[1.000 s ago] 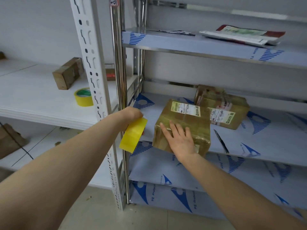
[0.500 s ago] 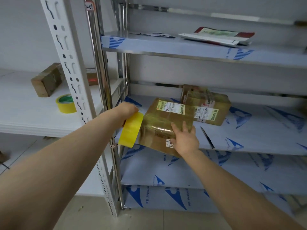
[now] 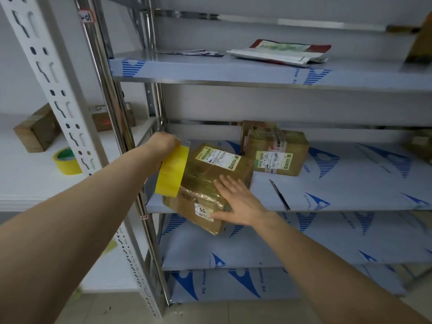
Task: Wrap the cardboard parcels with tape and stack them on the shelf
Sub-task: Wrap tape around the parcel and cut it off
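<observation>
**A:** Overhang is worrying me: the taped cardboard parcel (image 3: 210, 181) is sitting tilted at the front left of the steel shelf (image 3: 350, 183), its near corner poking out past the edge.

**B:** Agreed. The right hand (image 3: 240, 202) is lying flat on it, fingers spread, gripping nothing, so it is only pressing. If that palm is lifting while the roll is tugging, the parcel is likely sliding off to the floor (image 3: 210, 312).

**A:** And the left hand (image 3: 163, 146) is clutching the yellow tape roll (image 3: 171, 175) right against the parcel's left side.

**B:** Pulling tape at that angle is risking a twisted, wrinkled strip, or dragging the parcel into the upright post (image 3: 112, 101). The second parcel (image 3: 277, 152) behind is sitting well clear of trouble.
</observation>
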